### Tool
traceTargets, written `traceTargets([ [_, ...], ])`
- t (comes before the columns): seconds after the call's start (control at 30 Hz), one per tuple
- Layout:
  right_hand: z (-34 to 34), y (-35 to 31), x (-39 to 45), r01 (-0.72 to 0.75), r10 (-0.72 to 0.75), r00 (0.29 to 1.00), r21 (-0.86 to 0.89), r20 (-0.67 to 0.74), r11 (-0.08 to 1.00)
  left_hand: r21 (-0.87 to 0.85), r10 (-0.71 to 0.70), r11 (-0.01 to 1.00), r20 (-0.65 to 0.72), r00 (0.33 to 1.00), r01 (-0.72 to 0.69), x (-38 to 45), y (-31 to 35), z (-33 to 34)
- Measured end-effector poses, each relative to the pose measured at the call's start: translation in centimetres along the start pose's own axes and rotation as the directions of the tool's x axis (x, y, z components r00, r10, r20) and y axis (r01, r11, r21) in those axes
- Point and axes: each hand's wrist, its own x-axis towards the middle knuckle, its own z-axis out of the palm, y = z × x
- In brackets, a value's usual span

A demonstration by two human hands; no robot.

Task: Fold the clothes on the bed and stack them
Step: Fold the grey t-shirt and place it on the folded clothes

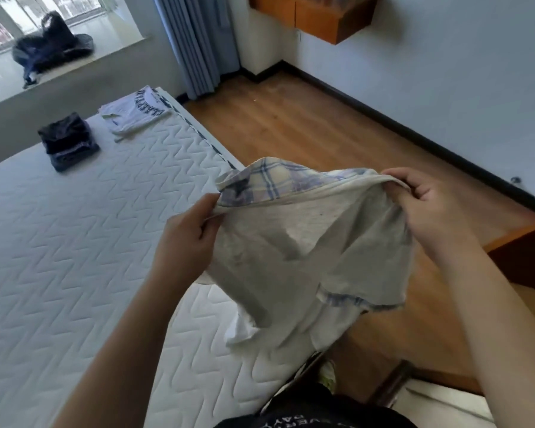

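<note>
- A pale grey shirt (294, 242) with a blue-and-cream plaid collar hangs between my hands over the near right corner of the bed (74, 242), its lower hem trailing onto the mattress edge.
- My left hand (186, 236) pinches the shirt's top edge by the collar, thumb over fabric; my right hand (426, 205) curls its fingers round the opposite end of that edge.
- Far across the quilted white mattress lie two folded piles: a dark navy stack (67, 142) and, just beside it at the corner, a white T-shirt (135, 112) with dark arched lettering too skewed to read.
- Partial white letters show on my dark top (315, 415), unreadable.
- Wooden floor (322, 134) opens to the right of the bed edge.
- A dark bag (51, 44) rests on the windowsill.
</note>
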Motion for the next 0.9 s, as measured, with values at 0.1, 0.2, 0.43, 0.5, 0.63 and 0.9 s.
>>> traceTargets([
  [0.1,-0.9,0.3,2.1,0.024,-0.024,1.0,0.0,0.011,1.0,-0.033,-0.024,0.999,-0.018,1.0,0.023,1.0,0.6,0.5],
  [0.2,-1.0,0.4,3.6,0.013,-0.013,1.0,0.016,-0.002,1.0,-0.142,-0.043,0.989,-0.027,0.999,0.039,2.0,0.8,0.8],
  [0.43,-1.8,0.0,5.2,0.009,-0.008,0.997,0.009,-0.074,1.0,-0.316,0.002,0.949,0.061,0.998,0.017,5.3,0.9,2.9],
  [0.5,-2.9,0.1,6.1,0.01,-0.009,0.996,0.008,-0.091,1.0,-0.338,0.051,0.941,0.092,0.994,-0.017,6.5,1.6,3.7],
  [0.63,-5.5,0.0,8.5,0.039,-0.033,0.988,0.037,-0.149,0.999,-0.359,0.102,0.931,0.08,0.992,-0.067,9.8,4.0,5.2],
  [0.9,-13.3,2.9,18.2,0.079,-0.069,0.987,0.059,-0.147,0.995,-0.281,0.073,0.957,-0.017,0.997,-0.075,18.3,11.3,13.1],
])
